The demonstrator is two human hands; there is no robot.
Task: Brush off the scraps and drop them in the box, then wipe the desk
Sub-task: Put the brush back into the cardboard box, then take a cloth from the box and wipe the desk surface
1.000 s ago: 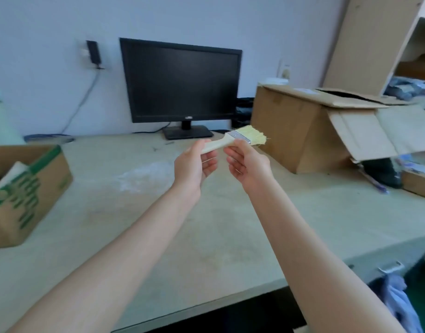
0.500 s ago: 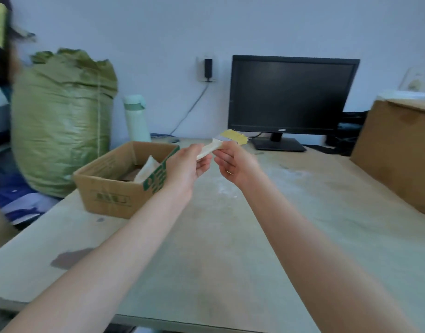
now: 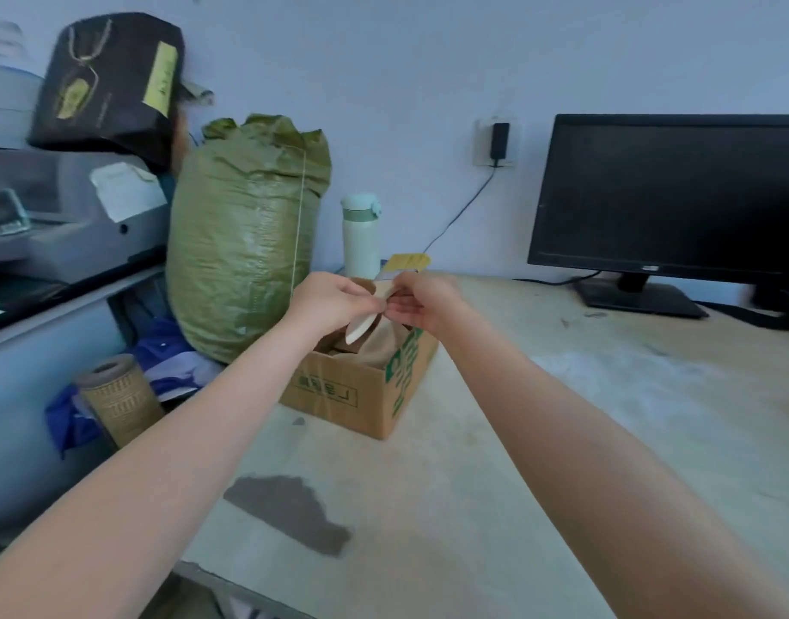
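Note:
A paintbrush (image 3: pixel 362 326) with a pale wooden handle and yellow bristles is held above the open cardboard box (image 3: pixel 370 390), bristles pointing up and away. My left hand (image 3: pixel 328 301) grips the handle. My right hand (image 3: pixel 421 299) pinches the brush near its metal ferrule. The box stands on the pale green desk (image 3: pixel 473 484) near its left edge, with brown paper and scraps inside. A whitish dusty patch (image 3: pixel 607 368) lies on the desk to the right of the box.
A black monitor (image 3: pixel 669 194) stands at the back right. Behind the box are a mint flask (image 3: pixel 360 234) and a big green woven sack (image 3: pixel 245 234). A dark chipped spot (image 3: pixel 290 511) marks the desk near me. A wicker cylinder (image 3: pixel 118 399) stands left of the desk.
My view has swung left. Both hands have carried the brush over the small box, and the brush has tipped more upright, its handle end now pointing down into the box.

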